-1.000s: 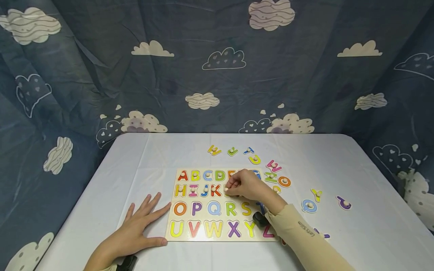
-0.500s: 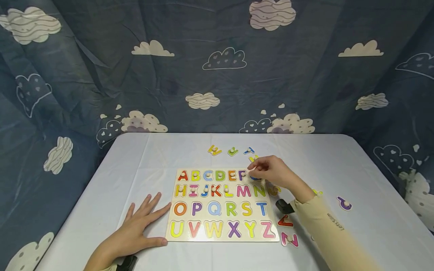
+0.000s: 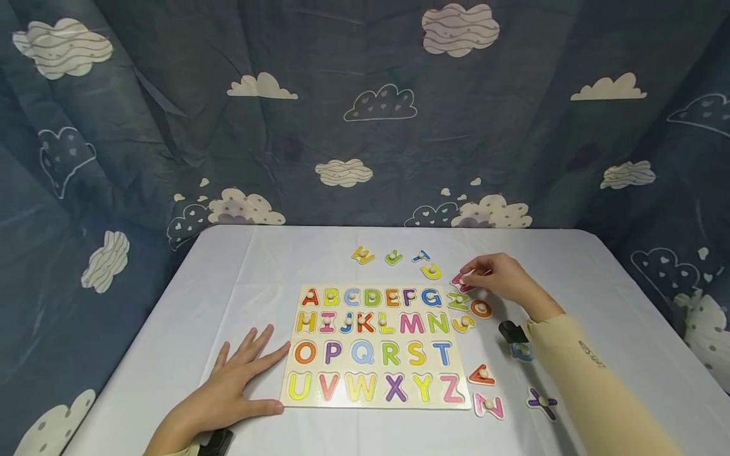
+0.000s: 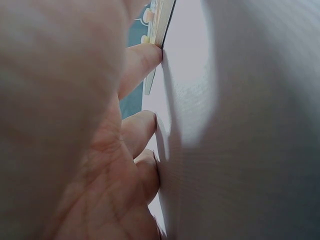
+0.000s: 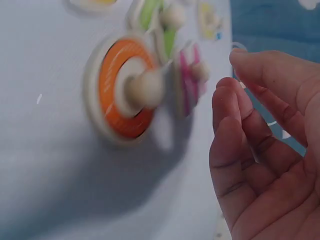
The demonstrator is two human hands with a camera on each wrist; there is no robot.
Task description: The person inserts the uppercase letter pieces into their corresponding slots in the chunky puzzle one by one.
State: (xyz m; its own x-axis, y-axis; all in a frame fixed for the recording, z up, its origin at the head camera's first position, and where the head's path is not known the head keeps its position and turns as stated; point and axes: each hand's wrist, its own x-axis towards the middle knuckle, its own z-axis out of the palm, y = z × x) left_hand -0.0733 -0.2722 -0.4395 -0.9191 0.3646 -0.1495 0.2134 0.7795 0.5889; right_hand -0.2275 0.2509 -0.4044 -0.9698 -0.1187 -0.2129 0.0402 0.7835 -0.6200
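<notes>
Spread flat on the white tabletop, my left hand [image 3: 234,380] touches the left edge of the wooden alphabet puzzle board [image 3: 371,338] with its thumb and forefinger. My right hand [image 3: 507,282] hovers by a pink knobbed letter M [image 3: 458,281] beyond the board's upper right corner. The right wrist view shows its fingers bent but apart from that pink letter [image 5: 185,82], holding nothing. Closer to that camera lies the orange O [image 5: 111,70]. Pegged letters A to L sit in the board's top rows, L [image 3: 385,323] among them. M through Z are bare slots.
Yellow W [image 3: 362,255], green R-like [image 3: 393,257], blue T [image 3: 421,256] and yellow U [image 3: 431,272] pieces lie behind the board. Green N [image 3: 458,301] and yellow S [image 3: 463,323] lie rightward. Red V [image 3: 481,375], pink Z [image 3: 488,406] and purple X [image 3: 542,403] lie nearer the front.
My right hand has left the knob of the L on the board and moved right and away to the pink letter. My left hand stays put.
</notes>
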